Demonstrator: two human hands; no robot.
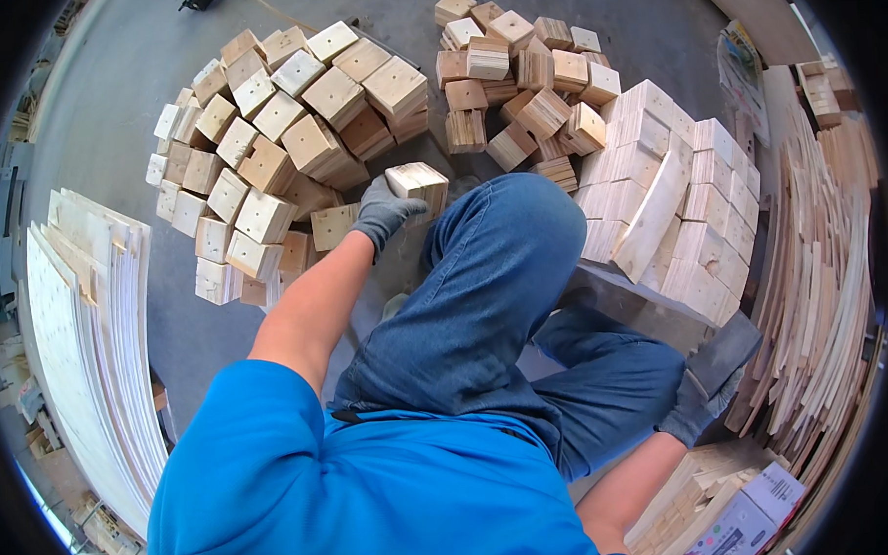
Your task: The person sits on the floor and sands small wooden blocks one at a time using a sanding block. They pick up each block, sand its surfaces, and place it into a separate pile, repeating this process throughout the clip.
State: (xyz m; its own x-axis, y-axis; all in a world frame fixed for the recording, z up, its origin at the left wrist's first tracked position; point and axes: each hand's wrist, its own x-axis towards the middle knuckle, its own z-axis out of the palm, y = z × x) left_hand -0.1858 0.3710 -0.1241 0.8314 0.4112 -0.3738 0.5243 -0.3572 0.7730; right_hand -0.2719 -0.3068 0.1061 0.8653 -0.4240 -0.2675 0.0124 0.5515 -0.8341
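Observation:
My left hand (391, 217), in a grey glove, is closed on a squarish wooden block (421, 184) with layered sides. It holds the block by its left side, beside my raised knee and the near edge of a large stack of similar blocks (264, 166). Low at the right, my gloved right hand (699, 406) is closed around a dark grey, blocky object (726, 350) whose kind I cannot make out. That object is close to the near corner of a neat pile of pale blocks (703, 278).
A loose heap of blocks (525, 89) lies beyond my knees. A curved wooden strip (654, 211) rests on the pale pile. Plywood sheets (87, 290) stand at left; long thin strips (810, 265) fill the right side. A printed carton (751, 516) sits at lower right.

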